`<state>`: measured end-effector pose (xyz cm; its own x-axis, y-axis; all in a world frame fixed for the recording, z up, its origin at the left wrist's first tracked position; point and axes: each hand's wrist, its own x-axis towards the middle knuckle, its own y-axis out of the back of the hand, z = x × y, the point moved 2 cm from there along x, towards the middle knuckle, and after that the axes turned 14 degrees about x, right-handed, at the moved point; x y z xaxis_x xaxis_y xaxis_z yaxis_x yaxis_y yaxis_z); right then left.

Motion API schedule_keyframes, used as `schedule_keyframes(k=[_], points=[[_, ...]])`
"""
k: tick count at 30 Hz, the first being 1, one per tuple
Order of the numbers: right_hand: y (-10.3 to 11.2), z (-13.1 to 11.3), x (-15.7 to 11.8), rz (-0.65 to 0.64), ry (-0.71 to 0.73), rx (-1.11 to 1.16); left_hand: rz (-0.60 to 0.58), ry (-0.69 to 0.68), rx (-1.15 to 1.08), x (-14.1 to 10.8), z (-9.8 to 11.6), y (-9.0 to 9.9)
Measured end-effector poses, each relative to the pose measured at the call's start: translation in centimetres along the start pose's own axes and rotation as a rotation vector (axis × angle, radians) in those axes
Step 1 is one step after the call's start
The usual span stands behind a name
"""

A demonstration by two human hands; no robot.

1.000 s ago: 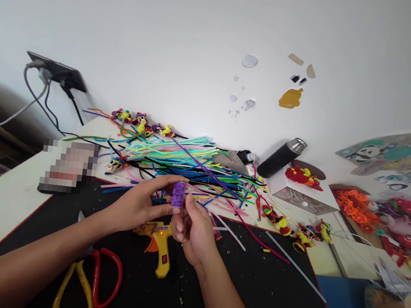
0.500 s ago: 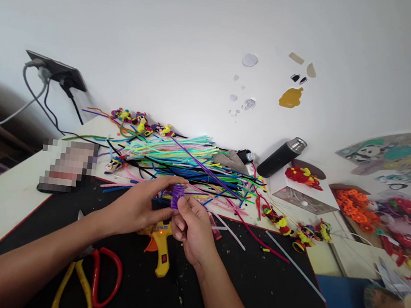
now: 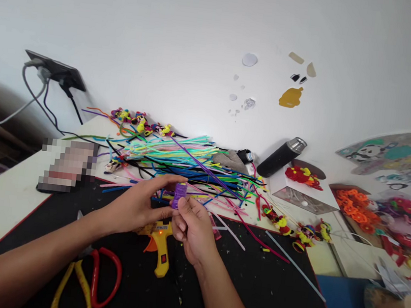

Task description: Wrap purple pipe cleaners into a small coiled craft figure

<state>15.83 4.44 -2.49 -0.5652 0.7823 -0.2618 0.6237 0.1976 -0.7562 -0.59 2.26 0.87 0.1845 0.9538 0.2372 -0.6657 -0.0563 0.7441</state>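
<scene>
Between my two hands is a small purple coil of pipe cleaner [image 3: 179, 196], held upright over the mat with a bit of yellow at its top. My left hand [image 3: 144, 199] grips it from the left, index finger at the top and thumb low down. From the right, my right hand [image 3: 195, 227] pinches its lower part between thumb and curled fingers. Just below my hands lies a yellow glue gun [image 3: 162, 253] with a small orange light lit. Pliers-like scissors [image 3: 102, 280] with one red and one yellow handle lie under my left forearm, which partly covers them.
A pile of coloured pipe cleaners [image 3: 176, 153] spreads behind my hands. Small finished figures [image 3: 282, 224] lie at the right and back. A phone [image 3: 68, 165] rests at left. A black flask [image 3: 281, 157] and a white box [image 3: 304, 200] stand back right.
The purple coil has turned slightly between my fingers and shifted a little, so more yellow shows at its top. My hands have barely moved.
</scene>
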Motion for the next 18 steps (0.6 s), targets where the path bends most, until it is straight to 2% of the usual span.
schedule_keyframes(k=[5, 13, 18], points=[[-0.06, 0.11, -0.08, 0.015, 0.002, -0.031, 0.01, -0.022, 0.068, -0.03, 0.45, 0.35], [-0.26, -0.16, -0.25, -0.055, -0.014, -0.009, 0.009, 0.039, -0.133, 0.08, -0.21, -0.04], [-0.23, -0.21, -0.21, -0.053, -0.009, 0.002, -0.016, 0.049, -0.127, 0.12, -0.12, 0.03]])
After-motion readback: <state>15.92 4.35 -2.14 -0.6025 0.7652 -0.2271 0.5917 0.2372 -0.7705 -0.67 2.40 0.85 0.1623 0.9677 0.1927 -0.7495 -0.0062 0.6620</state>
